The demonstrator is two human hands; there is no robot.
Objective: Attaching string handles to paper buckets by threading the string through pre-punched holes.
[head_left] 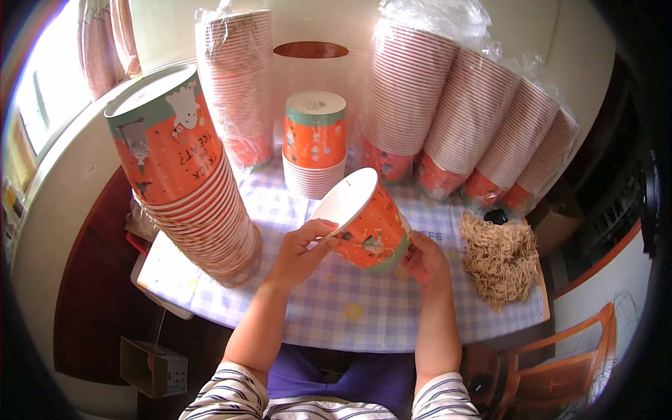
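Note:
An orange paper bucket [373, 231] with a green base band and a white inside is held tilted above the table, its mouth toward the upper left. My left hand [302, 253] pinches its rim. With its fingers about the green base, my right hand [425, 259] grips the other end. Just beyond stands a short stack of upturned paper buckets [315, 143], their bases up. To the left, a tall stack of larger upturned buckets [189, 175] leans in the wide picture. A tangled heap of tan twine [499, 260] lies right of my right hand.
Plastic-wrapped bucket stacks stand at the back left [238, 91] and back right [406, 91]. A checked cloth [315, 308] covers the table. A wooden chair [560, 364] is at the lower right, and an open cardboard box [154, 367] is below the table's left side.

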